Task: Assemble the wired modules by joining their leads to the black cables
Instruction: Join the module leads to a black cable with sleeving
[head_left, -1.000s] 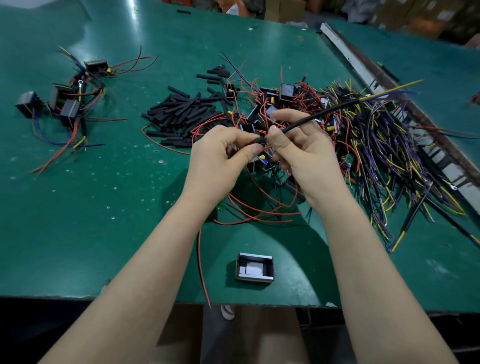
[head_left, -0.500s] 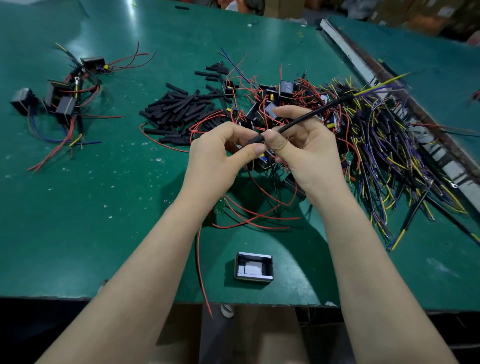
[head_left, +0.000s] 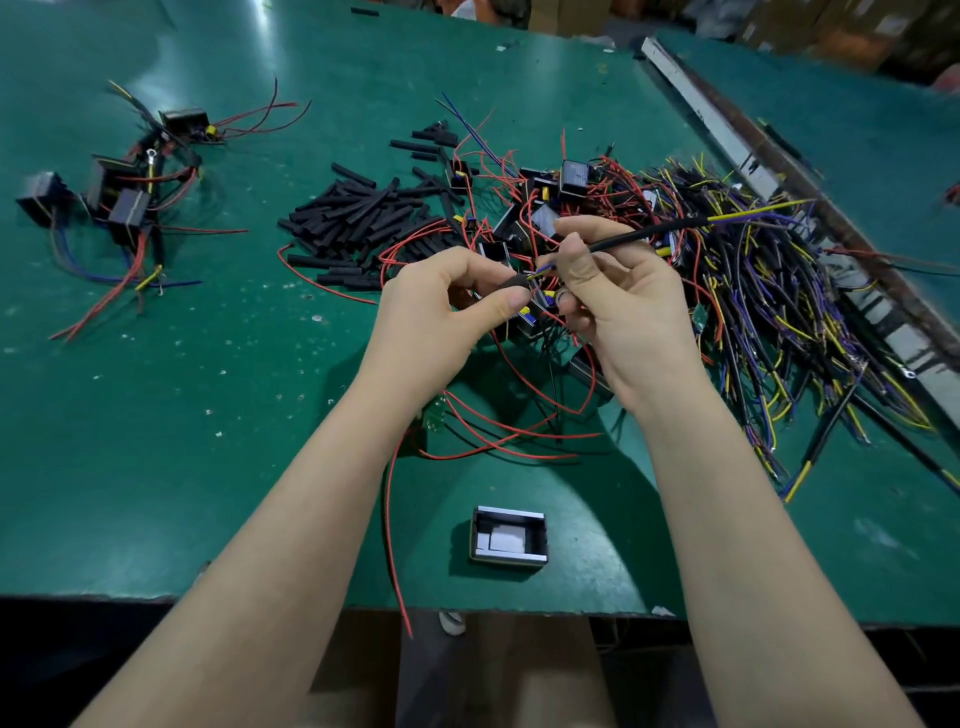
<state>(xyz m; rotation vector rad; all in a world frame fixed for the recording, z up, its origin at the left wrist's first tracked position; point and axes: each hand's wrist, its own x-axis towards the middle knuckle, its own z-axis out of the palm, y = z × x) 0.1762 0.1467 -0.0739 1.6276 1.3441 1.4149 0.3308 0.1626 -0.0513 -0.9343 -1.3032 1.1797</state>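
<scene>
Nearest you, a spare module waits. Above the table, your left hand pinches a wire lead while your right hand grips the black cable, ends meeting for joining. Sleeving pieces lie beyond.

One black cable is held up off the surface, slanting up to the right, with thin yellow and purple wires poking out of both ends. The rest of the black cables sit in a messy pile on the right, and the wired modules, little black boxes with red leads, are tangled up mid-surface, touching that pile.
</scene>
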